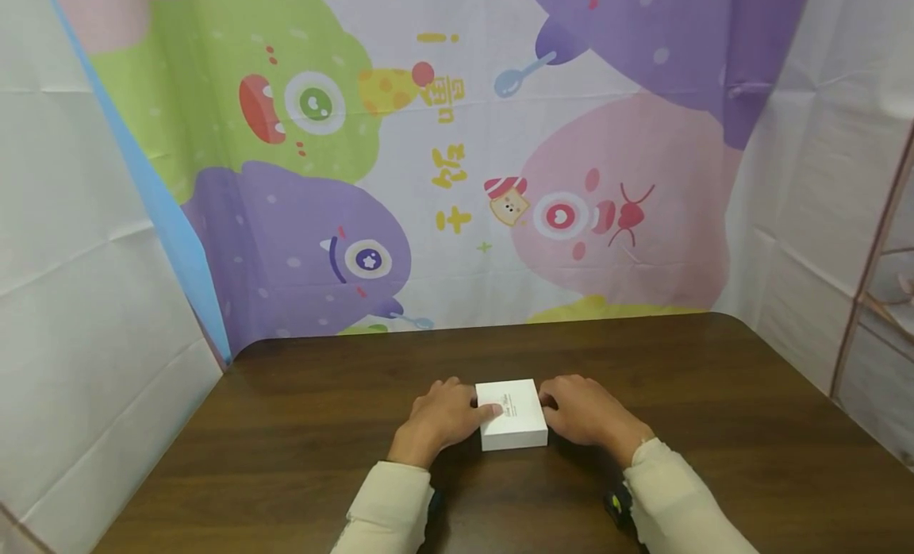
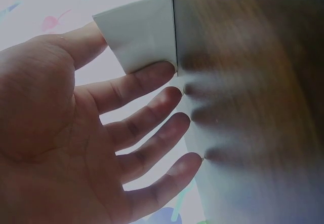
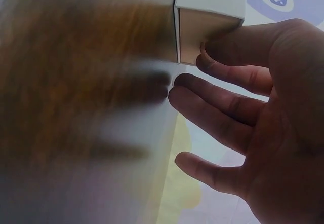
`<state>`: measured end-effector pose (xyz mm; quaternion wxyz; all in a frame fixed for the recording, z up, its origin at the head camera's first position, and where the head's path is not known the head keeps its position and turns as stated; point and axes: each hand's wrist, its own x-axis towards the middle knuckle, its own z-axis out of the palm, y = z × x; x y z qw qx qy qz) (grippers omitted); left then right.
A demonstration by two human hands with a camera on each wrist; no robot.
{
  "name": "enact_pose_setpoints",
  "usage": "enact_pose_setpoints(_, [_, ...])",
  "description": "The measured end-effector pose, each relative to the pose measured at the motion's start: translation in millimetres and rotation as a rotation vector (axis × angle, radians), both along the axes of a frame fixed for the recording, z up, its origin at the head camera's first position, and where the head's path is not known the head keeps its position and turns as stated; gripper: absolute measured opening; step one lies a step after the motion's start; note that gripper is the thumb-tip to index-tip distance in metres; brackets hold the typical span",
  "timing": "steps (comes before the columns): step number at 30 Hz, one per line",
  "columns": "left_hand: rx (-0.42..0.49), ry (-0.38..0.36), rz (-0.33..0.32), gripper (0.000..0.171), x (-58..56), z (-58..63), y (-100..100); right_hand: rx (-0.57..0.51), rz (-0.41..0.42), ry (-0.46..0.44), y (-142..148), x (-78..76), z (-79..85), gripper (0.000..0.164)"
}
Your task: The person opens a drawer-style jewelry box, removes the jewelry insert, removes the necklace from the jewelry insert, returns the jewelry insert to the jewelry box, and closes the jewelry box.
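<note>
A flat white box [image 1: 511, 417] with small dark lettering on its lid lies on the brown table between the two hands. My left hand [image 1: 446, 413] holds its left side, thumb over the top and index fingertip against the side wall [image 2: 144, 41]. The other left fingers spread with their tips at the tabletop. At the box's right side is my right hand [image 1: 581, 409], its thumb and index finger touching the side wall [image 3: 197, 29] in the right wrist view. Below them the remaining right fingers reach loosely toward the table. The box's inside is hidden.
The dark wood-grain table [image 1: 321, 427] has rounded far corners. Behind it hangs a cartoon-printed cloth [image 1: 457, 276], and pale curtains [image 1: 93, 300] stand on both sides. A dark wrist device [image 1: 617, 506] sits under the right sleeve.
</note>
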<state>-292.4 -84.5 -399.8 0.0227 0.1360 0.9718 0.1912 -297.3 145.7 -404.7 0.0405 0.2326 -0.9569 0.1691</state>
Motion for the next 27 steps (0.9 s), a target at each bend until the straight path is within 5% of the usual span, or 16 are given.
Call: enact_pose_setpoints(27, [0.012,-0.004,-0.018,0.042,2.3,1.9,-1.8,-0.003,-0.022,0.004,0.6,1.0,-0.4,0.006])
